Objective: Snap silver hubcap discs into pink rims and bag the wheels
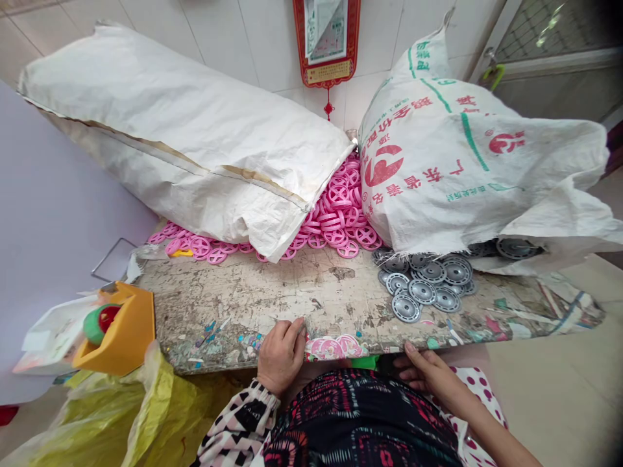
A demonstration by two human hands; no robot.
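Note:
My left hand (282, 355) rests at the table's front edge with its fingers curled together; whether anything is in them is hidden. Right beside its fingertips lie round pink printed stickers (333, 347). My right hand (427, 371) is at the same edge farther right, thumb up against the edge and fingers apart and partly in shadow below it, with no object visible in it. Above that hand, a heap of grey plastic discs (422, 292) spills from a printed white sack (433, 175). Pink spoked plastic rings (341, 217) are piled at the back middle.
A long white sack (195, 136) lies across the back left of the worn table (272, 285). An orange holder (121, 337) with a green and red roll stands at the left edge, above a yellow plastic bag (111, 415). A red hanging (328, 45) is on the tiled wall.

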